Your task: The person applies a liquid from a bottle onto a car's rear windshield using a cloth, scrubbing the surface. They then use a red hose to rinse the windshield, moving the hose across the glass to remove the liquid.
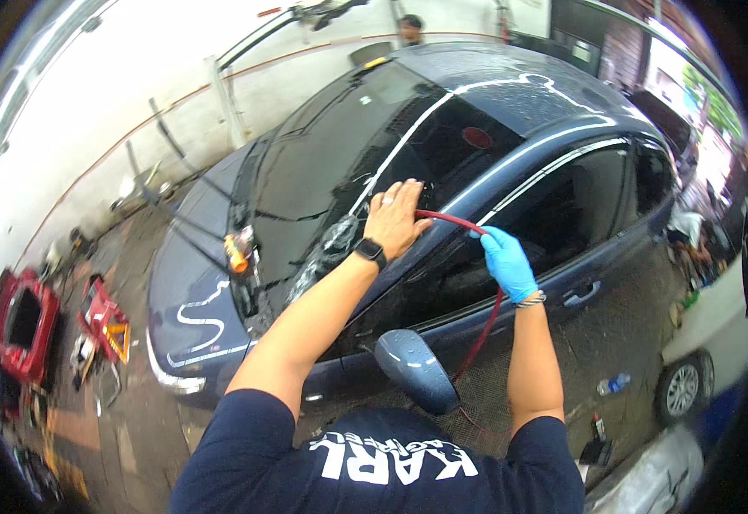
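Observation:
A dark blue car (545,79) with water drops on its roof fills the middle of the view. My left hand (396,221), bare and wearing a watch, lies with fingers stretched out over the lower near side of the windshield (331,137). My right hand (508,261), in a blue glove, is closed around a red hose (453,219) above the front side window. One end of the hose reaches my left thumb, where its tip is hidden; the rest hangs down past the side mirror (417,368). Crumpled clear film (333,248) lies on the glass beside my left wrist.
An orange bottle (236,254) rests at the windshield's base, near raised wiper arms (198,176). Red car parts (31,313) stand on the floor at left. At right are another car's wheel (684,387), a plastic bottle (614,384) and a crouching person (687,236). Another person's head (411,28) shows behind the car.

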A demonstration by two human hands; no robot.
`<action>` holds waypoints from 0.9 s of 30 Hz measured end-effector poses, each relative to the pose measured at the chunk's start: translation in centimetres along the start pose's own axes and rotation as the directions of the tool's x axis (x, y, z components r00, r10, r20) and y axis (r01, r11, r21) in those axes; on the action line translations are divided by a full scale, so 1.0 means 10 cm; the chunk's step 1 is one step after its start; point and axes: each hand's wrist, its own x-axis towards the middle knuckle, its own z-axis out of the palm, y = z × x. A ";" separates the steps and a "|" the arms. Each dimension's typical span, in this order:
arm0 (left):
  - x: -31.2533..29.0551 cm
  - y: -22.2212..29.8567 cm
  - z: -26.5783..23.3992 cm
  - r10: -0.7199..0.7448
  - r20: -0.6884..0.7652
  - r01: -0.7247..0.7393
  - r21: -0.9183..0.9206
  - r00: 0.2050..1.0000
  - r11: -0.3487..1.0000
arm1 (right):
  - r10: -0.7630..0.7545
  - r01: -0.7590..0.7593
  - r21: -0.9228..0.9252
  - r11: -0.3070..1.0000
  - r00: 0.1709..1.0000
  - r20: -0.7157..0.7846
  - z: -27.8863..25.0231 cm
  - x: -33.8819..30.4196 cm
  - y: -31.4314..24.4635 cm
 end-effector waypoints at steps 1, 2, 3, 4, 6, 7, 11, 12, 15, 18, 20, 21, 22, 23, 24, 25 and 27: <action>-0.04 -0.04 0.12 -0.034 -0.007 0.034 -0.016 0.999 0.999 | -0.073 0.067 -0.086 0.994 0.995 -0.074 -0.18 0.03 -0.02; -0.07 -0.10 0.24 -0.071 -0.013 0.071 -0.036 0.997 0.997 | -0.149 0.122 -0.182 0.976 0.979 -0.137 -0.37 0.06 -0.12; -0.13 -0.14 0.29 -0.099 0.049 0.101 -0.048 0.994 0.994 | -0.140 0.102 -0.188 0.977 0.969 -0.203 -0.54 0.06 -0.29; -0.23 -0.24 0.36 -0.116 0.083 0.122 -0.070 0.990 0.990 | -0.155 0.091 -0.245 0.965 0.955 -0.253 -0.68 0.11 -0.46; -0.46 -0.36 0.51 -0.128 0.152 0.139 -0.061 0.980 0.988 | -0.295 0.152 -0.441 0.884 0.914 -0.277 -1.04 0.23 -0.68; -0.53 -0.36 0.54 -0.117 0.135 0.133 -0.114 0.984 0.985 | -0.298 0.115 -0.496 0.861 0.904 -0.307 -1.22 0.29 -0.77; -0.51 -0.40 0.52 -0.066 0.082 0.082 -0.207 0.994 0.975 | -0.330 -0.059 -0.786 0.616 0.886 -0.325 -1.92 0.57 -1.14; -0.56 -0.38 0.52 -0.075 0.095 0.095 -0.233 0.993 0.968 | -0.297 -0.082 -0.801 0.593 0.902 -0.312 -2.05 0.65 -1.24; -0.56 -0.43 0.57 -0.098 0.087 0.118 -0.273 0.991 0.955 | -0.226 -0.177 -0.826 0.536 0.912 -0.342 -2.11 0.83 -1.56; -0.56 -0.43 0.54 -0.112 0.126 0.147 -0.316 0.986 0.937 | -0.236 -0.097 -0.866 0.490 0.942 -0.239 -2.13 0.95 -1.73; -0.56 -0.47 0.52 -0.115 0.117 0.147 -0.324 0.986 0.934 | -0.153 -0.163 -0.847 0.506 0.949 -0.275 -2.12 1.04 -1.79; -0.56 -0.48 0.52 -0.119 0.125 0.156 -0.343 0.985 0.926 | -0.125 -0.178 -0.859 0.480 0.955 -0.268 -2.12 1.07 -1.83; -0.56 -0.49 0.52 -0.118 0.128 0.156 -0.344 0.985 0.926 | -0.096 -0.191 -0.871 0.452 0.961 -0.261 -2.13 1.07 -1.88; -0.56 -0.50 0.51 -0.116 0.131 0.155 -0.345 0.985 0.926 | -0.086 -0.246 -0.850 0.466 0.943 -0.320 -2.15 1.10 -1.88; -0.56 -0.49 0.50 -0.115 0.134 0.155 -0.347 0.984 0.925 | -0.129 -0.223 -0.855 0.469 0.940 -0.316 -2.17 1.09 -1.86; -0.55 -0.48 0.50 -0.115 0.134 0.156 -0.353 0.984 0.922 | -0.121 -0.246 -0.869 0.429 0.938 -0.325 -2.21 1.09 -1.90; -0.56 -0.51 0.48 -0.114 0.141 0.158 -0.356 0.983 0.921 | -0.035 -0.321 -0.845 0.427 0.928 -0.370 -2.15 1.09 -1.99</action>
